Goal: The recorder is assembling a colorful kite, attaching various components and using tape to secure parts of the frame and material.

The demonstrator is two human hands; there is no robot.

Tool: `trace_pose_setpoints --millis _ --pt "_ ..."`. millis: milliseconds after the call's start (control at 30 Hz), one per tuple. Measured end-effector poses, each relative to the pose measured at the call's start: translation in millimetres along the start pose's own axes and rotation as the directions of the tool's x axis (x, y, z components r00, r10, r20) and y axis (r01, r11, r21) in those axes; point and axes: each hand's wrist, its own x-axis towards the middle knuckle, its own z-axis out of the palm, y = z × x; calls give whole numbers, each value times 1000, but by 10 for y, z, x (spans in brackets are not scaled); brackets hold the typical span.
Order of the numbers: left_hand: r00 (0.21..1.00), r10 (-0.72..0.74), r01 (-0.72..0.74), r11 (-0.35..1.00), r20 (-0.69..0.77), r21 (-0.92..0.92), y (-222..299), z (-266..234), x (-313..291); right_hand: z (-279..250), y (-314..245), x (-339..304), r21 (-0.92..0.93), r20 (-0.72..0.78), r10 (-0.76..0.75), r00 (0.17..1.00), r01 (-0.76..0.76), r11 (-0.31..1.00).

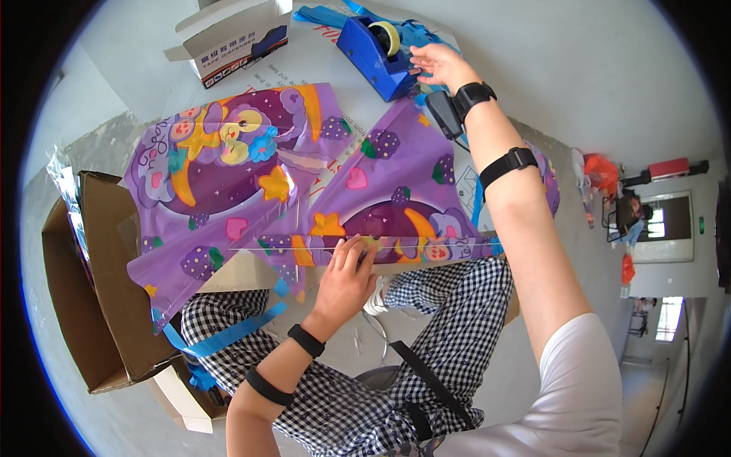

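A purple cartoon-printed film kite [358,183] is spread across the table, with a thin pale rod along its near edge. My left hand [350,266] rests on that near edge by the rod, its fingers laid down and slightly bent. At the far side stands a blue tape dispenser [373,61] holding a roll of tape [387,38]. My right hand [442,65] reaches to the dispenser's right end, fingers apart at its edge. Whether a strip of tape touches the fingertips is too small to make out.
An open white tape-dispenser box [240,49] stands at the back left. Blue strips [411,30] lie behind the dispenser. An open brown carton [99,282] sits at the left, and a blue ribbon [228,335] hangs over my left leg.
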Motion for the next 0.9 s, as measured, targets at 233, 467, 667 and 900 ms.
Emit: trace_pose_setpoints --millis 233,467,667,900 --pt "1000 -5 5 1000 16 -29 6 -11 7 -184 -58 -287 -434 -10 -27 1000 20 901" --pt "1000 8 -8 1000 2 14 5 6 0 -344 362 -309 -106 124 22 992 -9 994" --pt "1000 1 -1 1000 3 16 20 11 11 -226 736 -85 43 87 -77 993 73 996" --pt "1000 5 -5 1000 6 9 11 -1 26 237 1133 -659 -84 -131 -294 947 284 955"
